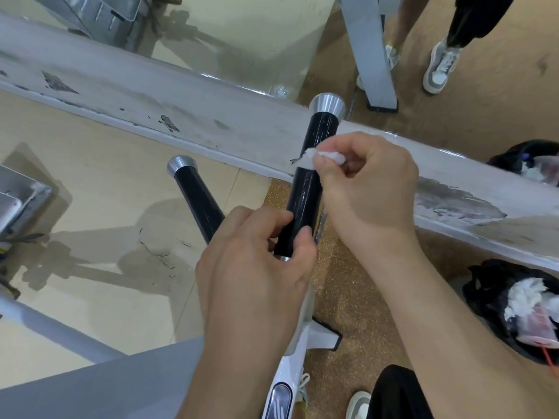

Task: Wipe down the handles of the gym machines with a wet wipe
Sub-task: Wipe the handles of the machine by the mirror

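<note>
Your left hand (254, 267) grips the handle (305, 192) low down; your right hand (369, 189) pinches the wipe (325, 155) against it. A black bag (484, 285) lies right.

Black cylindrical handles with silver end caps (305, 195) (196, 195): 2. Crumpled white wet wipe (328, 157): 1. Bare hands: 2, left hand (257, 267), right hand (372, 192). Black plastic bags with white waste (484, 294) (508, 155): 2.
</note>
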